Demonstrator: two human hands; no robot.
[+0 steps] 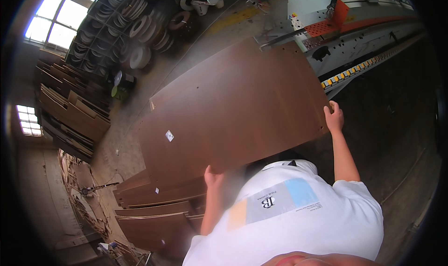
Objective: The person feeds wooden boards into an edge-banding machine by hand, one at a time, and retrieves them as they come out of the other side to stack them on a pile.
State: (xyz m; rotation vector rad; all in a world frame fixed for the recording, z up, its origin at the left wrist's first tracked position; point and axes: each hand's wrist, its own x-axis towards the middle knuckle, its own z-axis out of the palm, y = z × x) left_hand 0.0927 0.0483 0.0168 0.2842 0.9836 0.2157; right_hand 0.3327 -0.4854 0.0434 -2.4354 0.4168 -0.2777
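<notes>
A large brown wood panel [233, 103] with a small white label and a few drilled holes lies in front of my body. At its right end, my right hand [333, 117] grips the edge near the corner, fingers curled over it. On the near edge, my left hand [213, 177] holds the panel from below, its thumb showing on top and its other fingers hidden. The far right corner of the panel reaches the machine [322, 33]. Beneath the panel's left end, more brown panels [154, 226] are stacked.
A conveyor rail with yellow rollers [350, 72] runs along the machine's near side. Reels of edge banding [140, 26] fill a rack at the far left. Boards [74, 112] lean and pile along the left wall. A dark drum [125, 79] stands by the rack.
</notes>
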